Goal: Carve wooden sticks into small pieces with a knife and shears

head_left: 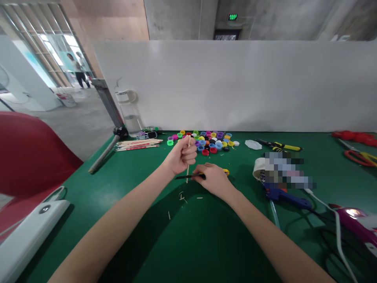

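Grips a thin wooden stick (187,169) upright in the fisted left hand (182,155), above shavings (182,196) on the green surface (141,184). Holds a knife (184,177) across its lower end in the closed right hand (214,180). Handle mostly hidden by fingers. Beyond, bottle caps (206,142).

Bright, even light; daylight glares through the windows (55,51) at left — soft arm shadows fall on the bench (141,243); edges bend, one patch pixelated.
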The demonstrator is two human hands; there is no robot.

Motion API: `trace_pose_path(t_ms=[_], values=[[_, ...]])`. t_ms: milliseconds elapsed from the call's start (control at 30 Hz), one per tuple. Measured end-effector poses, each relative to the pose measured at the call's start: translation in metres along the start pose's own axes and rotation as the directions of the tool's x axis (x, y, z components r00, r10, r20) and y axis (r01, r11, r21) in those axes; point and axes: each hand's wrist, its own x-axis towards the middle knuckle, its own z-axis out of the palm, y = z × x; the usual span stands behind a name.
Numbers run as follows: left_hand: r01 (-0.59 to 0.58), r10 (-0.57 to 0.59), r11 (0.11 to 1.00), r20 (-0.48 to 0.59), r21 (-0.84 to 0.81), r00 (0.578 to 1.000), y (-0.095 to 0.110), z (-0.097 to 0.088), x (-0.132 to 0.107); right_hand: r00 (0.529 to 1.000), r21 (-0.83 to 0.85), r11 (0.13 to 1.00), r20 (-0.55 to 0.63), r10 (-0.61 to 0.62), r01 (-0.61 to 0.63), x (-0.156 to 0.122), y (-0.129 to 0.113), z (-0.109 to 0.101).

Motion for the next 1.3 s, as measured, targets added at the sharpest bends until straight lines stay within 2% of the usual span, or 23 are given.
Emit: trace_pose_path(t_ms=[500,600,767,900,1000,1167,1300], values=[[0.033,-0.036,0.996,0.036,0.081,0.999,-0.004,0.006,0.002,0.992,-0.052,0.992,0.059,-0.11,0.113,-0.001,0.008,0.015],[0.027,-0.028,0.998,0.006,0.055,1.0,-0.002,0.003,0.002,0.993,-0.054,0.993,0.063,-0.1,0.104,-0.001,0.008,0.015],[-0.067,0.066,0.998,-0.1,-0.013,0.993,0.005,-0.005,0.004,0.993,-0.049,0.994,0.072,-0.092,0.096,-0.005,0.004,0.012],[-0.097,0.092,0.995,-0.116,-0.036,0.989,0.008,-0.007,0.003,0.989,-0.036,0.992,0.083,-0.12,0.123,-0.01,-0.001,0.008],[-0.1,0.096,0.994,-0.101,-0.042,0.99,0.007,-0.006,0.002,0.992,-0.009,0.994,0.062,-0.11,0.11,-0.011,-0.003,0.004],[-0.081,0.077,0.996,-0.091,-0.046,0.993,0.007,-0.007,0.002,0.998,0.064,0.998,-0.051,-0.021,0.024,-0.011,-0.002,-0.003],[-0.072,0.068,0.996,-0.097,-0.044,0.993,0.006,-0.008,0.002,0.998,0.037,0.999,-0.064,-0.008,0.011,-0.01,0.0,-0.002]])
